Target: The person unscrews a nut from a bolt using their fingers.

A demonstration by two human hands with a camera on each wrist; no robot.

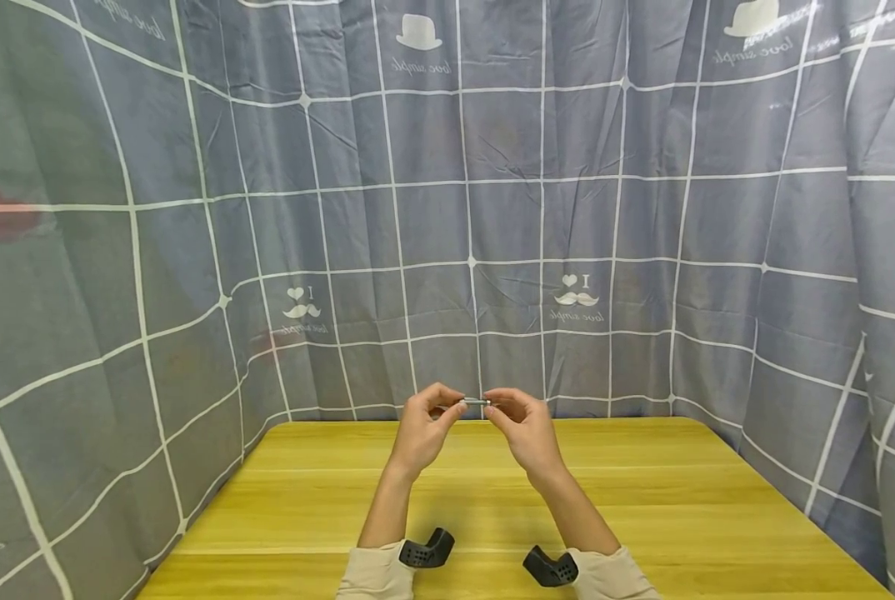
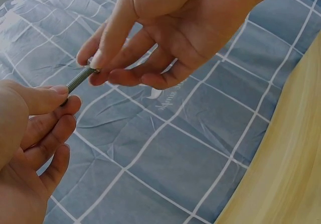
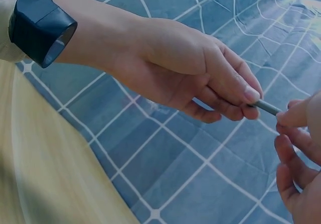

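Note:
A thin grey metal bolt (image 1: 475, 402) spans the gap between my two hands, held up over the far part of the table. Its threaded shaft (image 2: 80, 80) shows plainly in the left wrist view, while both ends are covered by fingertips. My left hand (image 1: 420, 431) pinches one end between thumb and forefinger. At the other end, the thumb and fingers of my right hand (image 1: 526, 431) pinch it too. In the right wrist view the bolt (image 3: 267, 107) slants down from the left hand to the right hand.
Beneath the hands lies a yellow wood-grain table (image 1: 297, 500) with rounded far corners. A grey curtain (image 1: 432, 225) with white grid lines hangs behind it and along both sides. Black wrist-worn mounts (image 1: 427, 550) sit by the beige sleeves (image 1: 376, 575).

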